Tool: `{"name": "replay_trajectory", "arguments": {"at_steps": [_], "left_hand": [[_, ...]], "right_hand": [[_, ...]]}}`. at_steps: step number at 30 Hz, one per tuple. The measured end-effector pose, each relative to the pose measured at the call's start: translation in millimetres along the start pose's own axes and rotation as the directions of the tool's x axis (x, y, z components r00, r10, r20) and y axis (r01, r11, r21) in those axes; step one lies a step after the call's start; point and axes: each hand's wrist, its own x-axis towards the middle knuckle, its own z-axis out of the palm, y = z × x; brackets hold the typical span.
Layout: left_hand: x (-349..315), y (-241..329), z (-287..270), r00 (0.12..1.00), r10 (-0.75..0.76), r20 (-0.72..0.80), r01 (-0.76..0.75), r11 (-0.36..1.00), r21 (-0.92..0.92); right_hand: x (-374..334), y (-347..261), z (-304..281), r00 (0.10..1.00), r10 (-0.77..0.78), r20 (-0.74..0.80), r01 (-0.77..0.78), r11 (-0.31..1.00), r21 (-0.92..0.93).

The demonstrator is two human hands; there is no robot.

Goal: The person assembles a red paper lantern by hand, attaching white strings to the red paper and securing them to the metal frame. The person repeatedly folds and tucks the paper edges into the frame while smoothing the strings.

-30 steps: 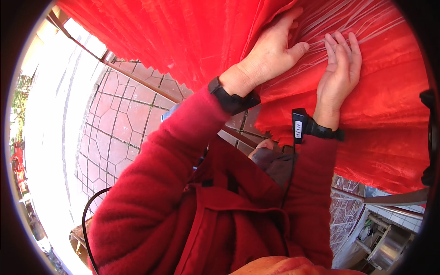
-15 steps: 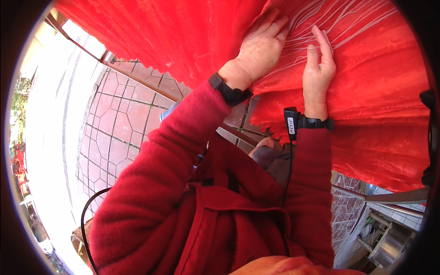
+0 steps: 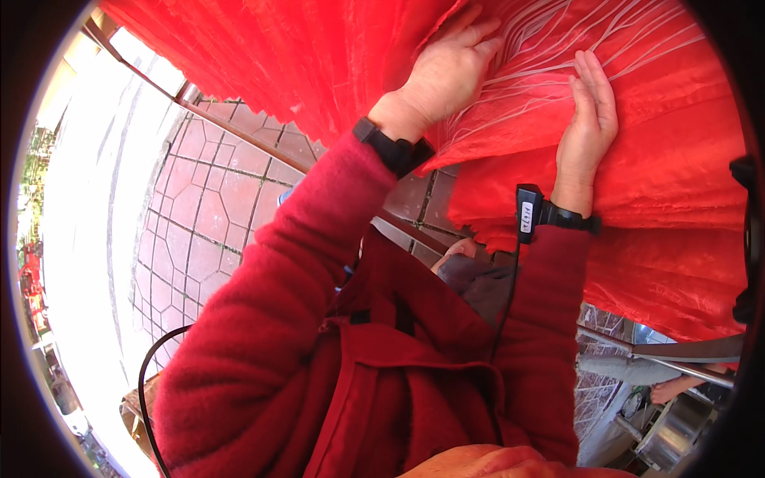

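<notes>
A large sheet of thin, bright red pleated material (image 3: 319, 56) spreads before me, its folds running in ridges. Many thin white strings (image 3: 550, 44) fan out across it. My left hand (image 3: 446, 80) lies in a valley between folds, fingers stretched along the material; some fingertips are partly hidden. To its right, my right hand (image 3: 588, 127) rests against the red material with the fingers straight and nothing visible in them. Both wrists wear black bands, and a small black box (image 3: 527, 213) sits by the right one.
A brown metal bar (image 3: 247, 137) runs under the material's left side above paved floor tiles (image 3: 203, 199). At lower right are a metal rail (image 3: 685, 368), a steel pot (image 3: 681, 430) and another person's bare limb (image 3: 673, 388). A black cable (image 3: 143, 382) loops at left.
My right hand has slid right across the red material, away from my left hand. My left hand has shifted slightly left. Another person's limb has appeared at lower right.
</notes>
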Motion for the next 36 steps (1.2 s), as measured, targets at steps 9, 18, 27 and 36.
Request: {"name": "replay_trajectory", "arguments": {"at_steps": [9,18,27,36], "left_hand": [[10.2,-2.1,-12.2,0.990,-0.135,-0.032,0.110,0.906,-0.408],[20.7,14.8,-24.5,0.923,-0.231,0.307,0.380,0.656,-0.652],[10.1,9.7,-1.3,0.951,-0.222,0.214,0.306,0.768,-0.563],[8.0,3.7,8.0,0.985,-0.109,0.133,0.165,0.822,-0.545]], "right_hand": [[-1.0,-15.9,10.1,0.986,0.165,0.020,-0.165,0.968,0.188],[-16.0,9.6,29.3,0.989,-0.117,0.094,0.132,0.975,-0.178],[-23.2,15.3,31.3,0.994,-0.019,0.104,0.018,1.000,0.013],[-36.0,45.5,31.4,0.978,0.010,0.209,0.085,0.895,-0.437]]}}
